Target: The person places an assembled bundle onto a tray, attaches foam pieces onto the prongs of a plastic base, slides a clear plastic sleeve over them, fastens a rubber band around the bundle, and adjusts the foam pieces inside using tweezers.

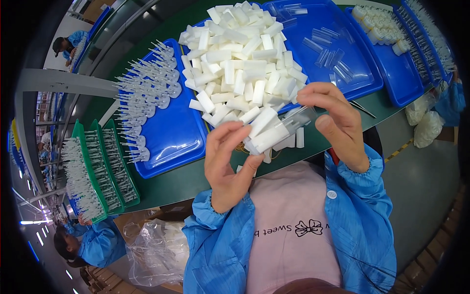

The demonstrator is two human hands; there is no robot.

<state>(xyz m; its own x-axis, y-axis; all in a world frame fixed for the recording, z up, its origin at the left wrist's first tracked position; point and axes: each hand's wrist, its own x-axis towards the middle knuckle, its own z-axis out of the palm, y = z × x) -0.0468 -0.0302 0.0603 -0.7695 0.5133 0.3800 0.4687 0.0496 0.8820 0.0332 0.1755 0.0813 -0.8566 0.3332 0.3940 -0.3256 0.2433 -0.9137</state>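
A clear plastic tube (299, 118) with a white foam block (272, 137) inside its left part slants in front of my chest. My left hand (227, 164) pinches its lower left end between thumb and fingers. At the upper right end, my right hand (340, 127) has its thumb and curled fingertips around the tube's empty part. Just beyond the hands rises a large heap of white foam blocks (245, 59). Several loose blocks lie under the tube, partly hidden by it. More clear tubes (327, 49) lie in the blue tray (364, 73) at the far right.
On the left, a blue tray (171, 152) holds white thin-stemmed parts (147, 93), beside green racks (105, 166) of similar pieces. Tweezers (363, 109) lie near the right table edge. Another blue tray (401, 81) carries cream-white round parts (382, 24). Other people in blue work at left.
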